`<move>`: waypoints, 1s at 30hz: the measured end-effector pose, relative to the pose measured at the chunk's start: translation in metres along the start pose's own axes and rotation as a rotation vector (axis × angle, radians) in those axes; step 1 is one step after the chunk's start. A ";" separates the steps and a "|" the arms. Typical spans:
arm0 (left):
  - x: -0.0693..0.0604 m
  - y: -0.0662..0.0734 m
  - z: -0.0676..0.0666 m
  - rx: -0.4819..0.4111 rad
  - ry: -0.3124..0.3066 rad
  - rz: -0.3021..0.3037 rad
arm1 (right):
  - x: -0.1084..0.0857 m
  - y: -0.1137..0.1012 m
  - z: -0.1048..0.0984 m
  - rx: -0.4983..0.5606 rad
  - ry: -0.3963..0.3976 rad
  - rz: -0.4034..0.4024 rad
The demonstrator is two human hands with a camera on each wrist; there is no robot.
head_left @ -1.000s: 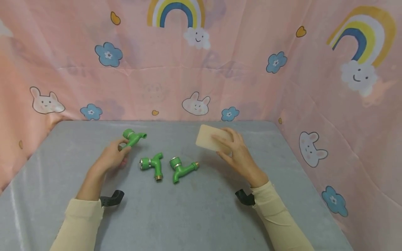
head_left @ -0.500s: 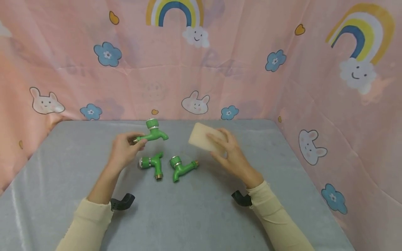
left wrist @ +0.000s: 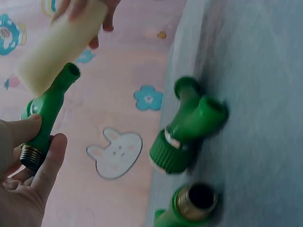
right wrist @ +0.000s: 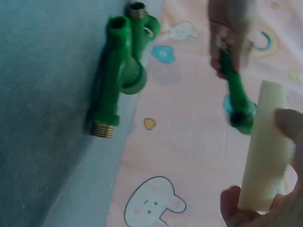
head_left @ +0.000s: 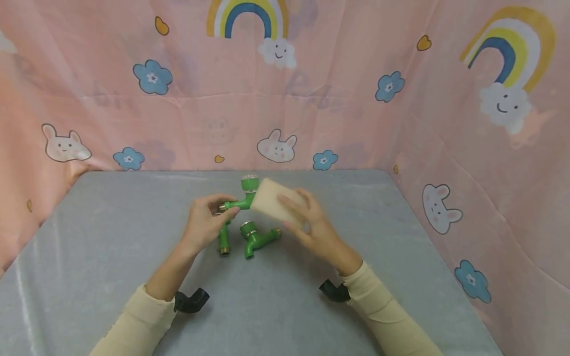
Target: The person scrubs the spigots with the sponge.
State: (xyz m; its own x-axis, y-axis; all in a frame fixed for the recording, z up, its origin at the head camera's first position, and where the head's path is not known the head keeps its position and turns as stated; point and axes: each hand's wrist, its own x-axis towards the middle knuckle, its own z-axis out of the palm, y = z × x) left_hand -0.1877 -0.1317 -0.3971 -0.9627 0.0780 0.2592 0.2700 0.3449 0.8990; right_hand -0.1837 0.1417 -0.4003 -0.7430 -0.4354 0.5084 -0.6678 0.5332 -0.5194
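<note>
A green faucet (head_left: 244,203) is held in the air over the bench, its ribbed green knob (head_left: 250,184) uppermost and its threaded brass end toward the person's left. The left hand (head_left: 206,220) has its grip closed to a pinch near that brass end, thumb on one side and fingers on the other. A cream sponge block (head_left: 269,200) overlaps the spout side of the faucet in the head view; whether the two are pressed together I cannot tell. The right hand (head_left: 320,232) holds the sponge block, its grip spread only as wide as the block between thumb and fingers. Below the raised faucet, two more green faucets lie on the grey-covered bench (head_left: 285,311): a left-lying faucet (head_left: 224,241), partly hidden by the left hand, with its brass end toward the person, and a right-lying faucet (head_left: 257,242), its brass end pointing right and its spout toward the person. Nearer the person, a black curved piece (head_left: 192,301) juts from each cream sleeve (head_left: 138,321). Behind the bench hangs a pink cloth (head_left: 187,113) printed with rainbows, rabbits and blue flowers.
</note>
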 end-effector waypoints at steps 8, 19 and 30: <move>-0.006 0.008 0.006 -0.039 0.007 -0.090 | -0.002 -0.005 0.001 -0.198 0.042 -0.054; -0.005 0.004 0.003 -0.033 0.066 -0.141 | -0.004 0.012 -0.021 -0.275 0.182 0.027; -0.007 0.009 0.009 -0.100 0.012 -0.224 | -0.002 -0.005 0.008 -0.412 0.118 -0.209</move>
State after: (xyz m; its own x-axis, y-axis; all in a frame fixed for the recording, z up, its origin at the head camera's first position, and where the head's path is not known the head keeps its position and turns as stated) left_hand -0.1790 -0.1201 -0.3939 -0.9986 -0.0013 0.0535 0.0513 0.2580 0.9648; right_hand -0.1795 0.1344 -0.4044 -0.5684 -0.4910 0.6602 -0.7114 0.6964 -0.0945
